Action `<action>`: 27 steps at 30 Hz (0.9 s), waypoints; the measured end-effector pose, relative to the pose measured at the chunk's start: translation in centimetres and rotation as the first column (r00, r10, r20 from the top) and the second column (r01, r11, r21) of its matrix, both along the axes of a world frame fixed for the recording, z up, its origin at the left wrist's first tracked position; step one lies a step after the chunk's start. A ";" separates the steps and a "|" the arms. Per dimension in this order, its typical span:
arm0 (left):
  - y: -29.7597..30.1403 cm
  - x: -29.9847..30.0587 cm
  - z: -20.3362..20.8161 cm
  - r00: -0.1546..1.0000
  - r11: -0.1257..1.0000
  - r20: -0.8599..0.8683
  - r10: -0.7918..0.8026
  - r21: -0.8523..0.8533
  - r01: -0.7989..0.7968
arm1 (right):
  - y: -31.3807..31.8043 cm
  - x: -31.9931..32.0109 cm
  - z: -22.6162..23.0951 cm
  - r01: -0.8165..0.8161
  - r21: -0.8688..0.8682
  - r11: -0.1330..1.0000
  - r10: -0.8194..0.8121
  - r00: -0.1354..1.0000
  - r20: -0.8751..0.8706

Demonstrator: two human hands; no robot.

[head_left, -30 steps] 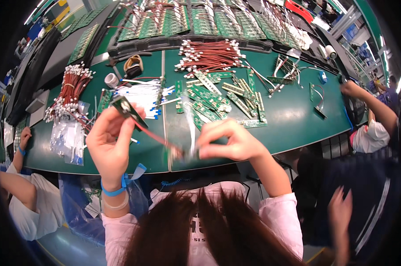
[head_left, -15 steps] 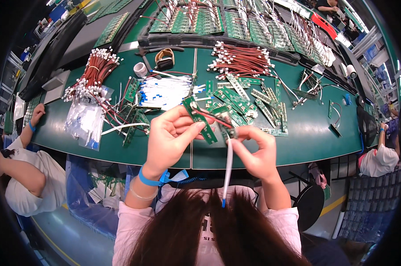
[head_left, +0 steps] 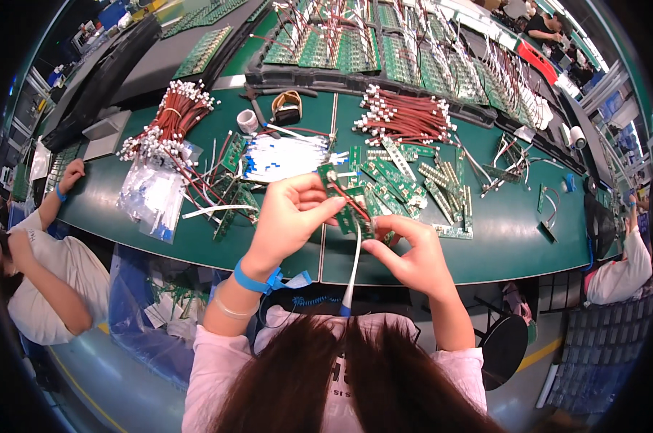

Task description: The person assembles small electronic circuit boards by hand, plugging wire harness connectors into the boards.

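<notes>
My left hand (head_left: 284, 220) pinches a narrow green circuit board (head_left: 328, 174) between thumb and fingers above the bench's front edge. Close beside it, my right hand (head_left: 414, 254) grips a second small circuit board (head_left: 367, 231), partly hidden by my fingertips. A short red-and-black wire lead (head_left: 349, 200) runs between the two boards. From the right-hand board a white flat cable (head_left: 354, 267) hangs toward me, its end blue. Beyond my hands lie loose green circuit boards (head_left: 393, 180) and a pile of white flat cables with blue ends (head_left: 287, 155).
Red wire bundles (head_left: 406, 119) lie at the back, with another tied bundle (head_left: 173, 119) to the left above a clear plastic bag (head_left: 149, 198). A black tray (head_left: 297, 78) of wired boards spans the far side. Pliers (head_left: 253, 94) and a white roll (head_left: 248, 121) sit nearby. Co-workers sit on both sides.
The view has shifted, moving the bench slightly right and down in the picture. The two boards are closer together, and the white cable's lower end has swung left.
</notes>
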State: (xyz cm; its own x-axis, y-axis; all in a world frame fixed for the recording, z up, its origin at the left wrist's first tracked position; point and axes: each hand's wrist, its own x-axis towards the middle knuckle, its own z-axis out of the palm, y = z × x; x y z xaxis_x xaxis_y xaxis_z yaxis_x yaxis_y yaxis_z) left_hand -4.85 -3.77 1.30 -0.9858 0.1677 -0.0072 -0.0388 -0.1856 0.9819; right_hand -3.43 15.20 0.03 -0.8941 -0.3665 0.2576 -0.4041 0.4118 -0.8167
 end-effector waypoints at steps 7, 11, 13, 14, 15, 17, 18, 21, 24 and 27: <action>-5.0 -0.5 -0.1 0.972 0.973 -0.047 0.230 0.020 -0.229 | 1.4 -11.8 4.3 0.250 0.053 0.967 -0.237 0.954 -0.184; -4.9 -0.7 -0.4 0.966 0.960 0.000 0.259 0.106 -0.258 | -1.5 -21.4 4.0 0.280 0.338 0.898 -0.189 0.942 -0.277; -4.9 -0.6 -1.0 0.969 0.959 0.012 0.246 0.144 -0.245 | -5.5 -24.5 2.8 0.335 0.458 0.823 -0.195 0.925 -0.327; -4.6 -0.6 -1.0 0.974 0.962 0.017 0.226 0.154 -0.226 | -7.0 -25.9 2.0 0.386 0.486 0.784 -0.219 0.904 -0.366; -4.6 -0.4 -1.2 0.975 0.962 0.009 0.220 0.164 -0.219 | -8.7 -26.6 1.9 0.506 0.476 0.719 -0.293 0.842 -0.453; -4.5 -0.3 -1.5 0.976 0.959 0.003 0.217 0.184 -0.214 | -10.5 -28.3 2.4 0.526 0.501 0.687 -0.328 0.840 -0.432; -4.6 -0.2 -1.8 0.977 0.957 0.016 0.212 0.198 -0.211 | -11.6 -28.7 2.9 0.540 0.534 0.651 -0.367 0.839 -0.401; -4.2 -0.1 -1.3 0.978 0.959 0.068 0.195 0.195 -0.205 | -12.3 -33.1 1.1 0.503 0.622 0.600 -0.332 0.864 -0.379; -4.2 -0.4 -1.6 0.984 0.968 0.080 0.156 0.184 -0.169 | -10.4 -37.0 -0.5 0.561 0.590 0.581 -0.298 0.821 -0.488; -4.6 -0.2 -1.9 0.986 0.970 0.077 0.149 0.184 -0.161 | -10.2 -35.4 3.1 0.602 0.455 0.656 -0.383 0.785 -0.487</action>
State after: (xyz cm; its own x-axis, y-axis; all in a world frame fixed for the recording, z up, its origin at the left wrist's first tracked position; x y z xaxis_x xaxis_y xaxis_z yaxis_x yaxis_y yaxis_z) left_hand -5.04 -8.33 -0.63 -0.9985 0.0169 -0.0525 -0.0550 -0.3759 0.9250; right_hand -38.78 4.99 3.09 -0.8853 -0.0659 0.4604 -0.1879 0.9562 -0.2244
